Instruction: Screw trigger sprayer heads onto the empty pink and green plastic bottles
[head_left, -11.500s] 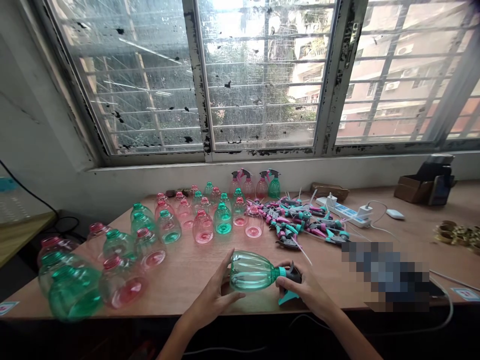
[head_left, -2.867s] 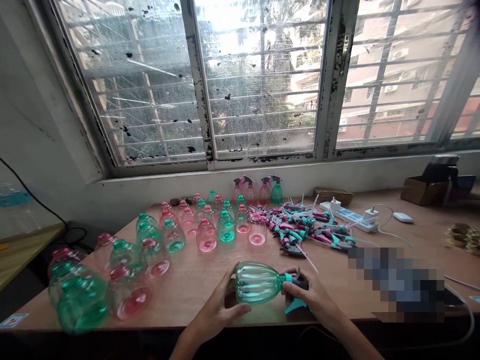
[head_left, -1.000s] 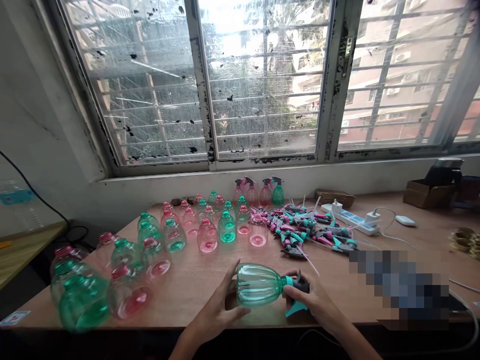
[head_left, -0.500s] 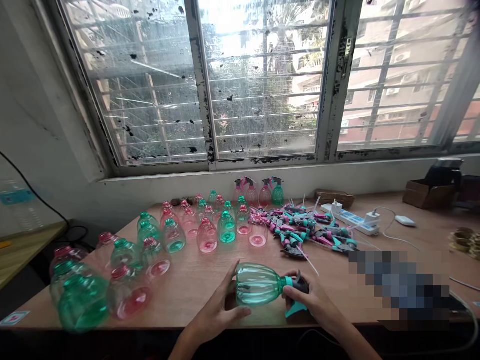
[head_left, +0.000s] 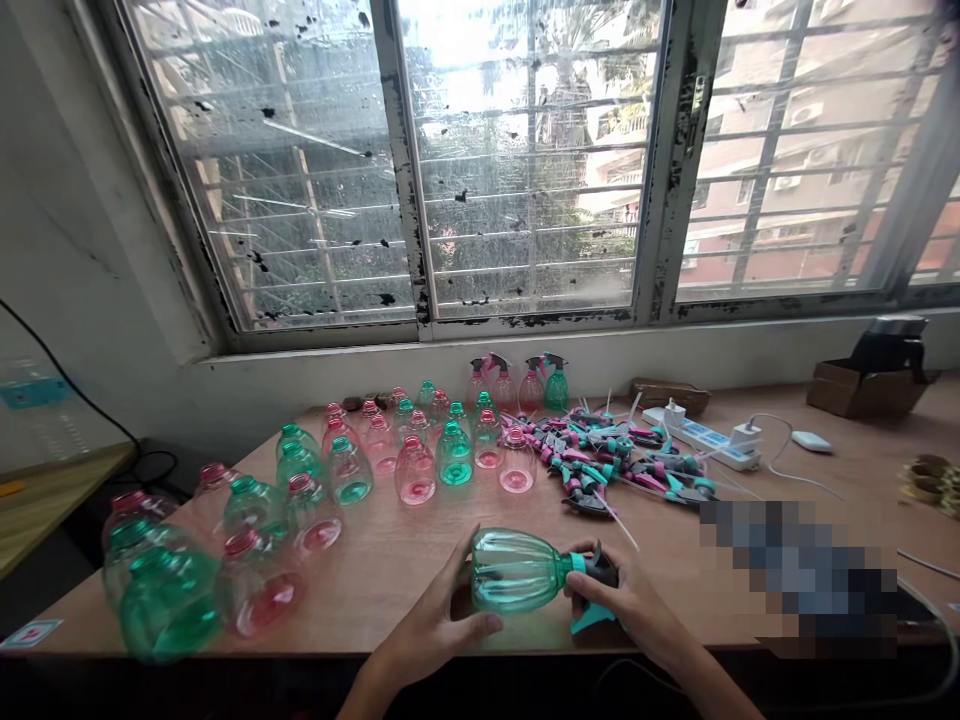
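Note:
A clear green spray bottle [head_left: 517, 570] lies sideways in the air over the table's front edge, its base to the left. My left hand [head_left: 450, 610] curls round the base end, thumb below and fingers behind. My right hand [head_left: 622, 595] grips the neck end, where a spray head [head_left: 600, 572] with a dark body and turquoise collar sits on the bottle. The turquoise trigger points down beneath my right hand. Part of the spray head is hidden by my fingers, so how tightly it is seated cannot be seen.
Several pink and green bottles without heads [head_left: 416, 475] stand on the left and middle of the table [head_left: 390, 560]. Loose spray heads [head_left: 600, 455] lie heaped behind my right hand. Finished-looking spray bottles [head_left: 555, 385] stand by the wall. A power strip [head_left: 705, 438] and cardboard box [head_left: 862, 385] are at right.

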